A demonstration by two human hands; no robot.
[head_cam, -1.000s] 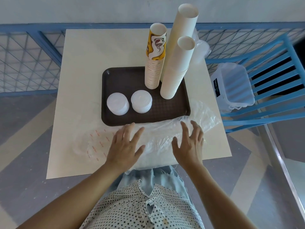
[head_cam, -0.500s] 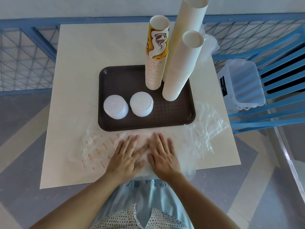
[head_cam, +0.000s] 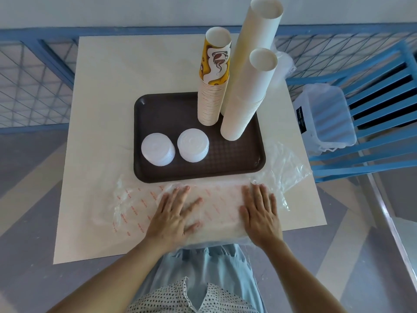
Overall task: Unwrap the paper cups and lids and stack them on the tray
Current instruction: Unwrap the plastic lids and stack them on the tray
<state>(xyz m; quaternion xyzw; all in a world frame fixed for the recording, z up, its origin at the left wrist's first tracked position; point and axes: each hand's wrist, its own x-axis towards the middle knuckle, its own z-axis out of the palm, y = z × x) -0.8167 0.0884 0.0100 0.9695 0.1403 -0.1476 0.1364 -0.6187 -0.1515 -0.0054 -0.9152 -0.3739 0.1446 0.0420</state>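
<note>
A brown tray sits mid-table. On it stand a printed yellow cup stack, a tall plain white cup stack and a shorter white stack leaning in front of it. Two piles of white lids lie at the tray's front left. Clear plastic wrapping with red print is spread flat in front of the tray. My left hand and my right hand press flat on it, fingers straight, a hand's width apart.
The cream table is ringed by a blue mesh railing. A clear plastic bin rests on a blue slatted chair at the right. More crumpled clear plastic lies behind the cups.
My hands came together at the wrapping's middle, then slid apart; the right hand moved out to the right, flattening the plastic. The view rose slightly.
</note>
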